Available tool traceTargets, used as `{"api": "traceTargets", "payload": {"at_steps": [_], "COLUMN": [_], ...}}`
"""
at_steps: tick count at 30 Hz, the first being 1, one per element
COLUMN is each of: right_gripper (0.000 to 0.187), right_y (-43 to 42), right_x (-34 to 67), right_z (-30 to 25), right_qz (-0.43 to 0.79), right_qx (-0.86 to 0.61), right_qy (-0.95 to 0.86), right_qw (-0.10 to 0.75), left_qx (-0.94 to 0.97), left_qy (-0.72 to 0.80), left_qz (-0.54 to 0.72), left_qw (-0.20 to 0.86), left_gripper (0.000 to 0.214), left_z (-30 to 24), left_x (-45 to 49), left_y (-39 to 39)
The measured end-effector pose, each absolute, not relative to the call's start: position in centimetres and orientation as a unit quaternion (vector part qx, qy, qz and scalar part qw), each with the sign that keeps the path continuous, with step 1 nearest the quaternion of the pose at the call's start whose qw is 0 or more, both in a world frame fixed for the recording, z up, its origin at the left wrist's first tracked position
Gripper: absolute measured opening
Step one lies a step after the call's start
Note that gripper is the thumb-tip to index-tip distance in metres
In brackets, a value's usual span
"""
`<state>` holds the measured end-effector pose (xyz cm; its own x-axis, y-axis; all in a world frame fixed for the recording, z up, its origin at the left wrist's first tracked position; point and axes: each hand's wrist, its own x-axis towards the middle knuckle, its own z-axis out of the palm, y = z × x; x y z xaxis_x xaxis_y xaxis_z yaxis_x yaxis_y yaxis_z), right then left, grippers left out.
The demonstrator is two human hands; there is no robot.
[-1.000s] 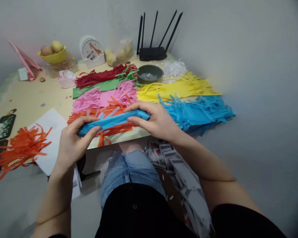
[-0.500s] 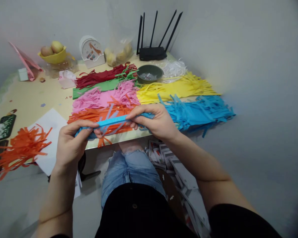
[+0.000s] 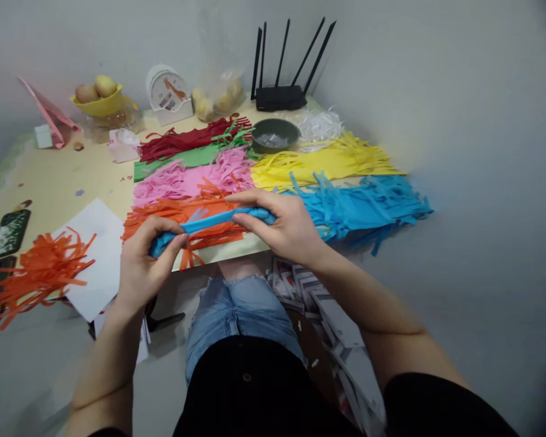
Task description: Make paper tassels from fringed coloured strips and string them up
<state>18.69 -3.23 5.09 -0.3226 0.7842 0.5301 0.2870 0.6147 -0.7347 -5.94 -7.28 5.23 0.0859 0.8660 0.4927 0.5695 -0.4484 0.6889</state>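
Watching remotely, I see my left hand (image 3: 143, 264) and right hand (image 3: 286, 226) pinched closed on the blue strip (image 3: 209, 222) at nine o'clock from mid-view, where uneven pulling could tear it or slack pinching loosen it.

A pale, patterned table (image 3: 54, 182) stands against plain grey walls (image 3: 459, 152) above a light grey floor (image 3: 27, 370).

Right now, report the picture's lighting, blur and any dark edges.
Head view: dim, fairly even light, no harsh glare on the blue strip; head view: the right-hand edge darkens, and the wall nearby looks soft; head view: left hand and right hand show clear outlines, but lettering on the round giraffe print is blurry.
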Motion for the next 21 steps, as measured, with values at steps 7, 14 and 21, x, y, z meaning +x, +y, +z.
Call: {"api": "traceTargets", "payload": {"at_steps": [7,14,21], "right_gripper": [0.006,0.010,0.013], "right_y": [-2.9,-2.8,-2.0], "right_x": [19.0,18.7,18.8], "right_z": [5.8,5.4,4.8], "right_qz": [0.287,0.502,0.580], "right_qx": [-0.367,-0.299,-0.234], "right_qy": [-0.771,-0.683,-0.640], "right_qw": [0.433,0.438,0.446], "left_qx": [0.716,0.563,0.494], "left_qy": [0.529,0.508,0.421], "left_qz": [0.423,0.523,0.586], "left_qw": [0.168,0.389,0.486], "left_gripper": [0.020,0.018,0.003], "left_z": [5.6,5.2,5.0], "left_x": [-5.7,-5.2,-4.0], "left_y": [-7.3,-7.4,-6.9]}}
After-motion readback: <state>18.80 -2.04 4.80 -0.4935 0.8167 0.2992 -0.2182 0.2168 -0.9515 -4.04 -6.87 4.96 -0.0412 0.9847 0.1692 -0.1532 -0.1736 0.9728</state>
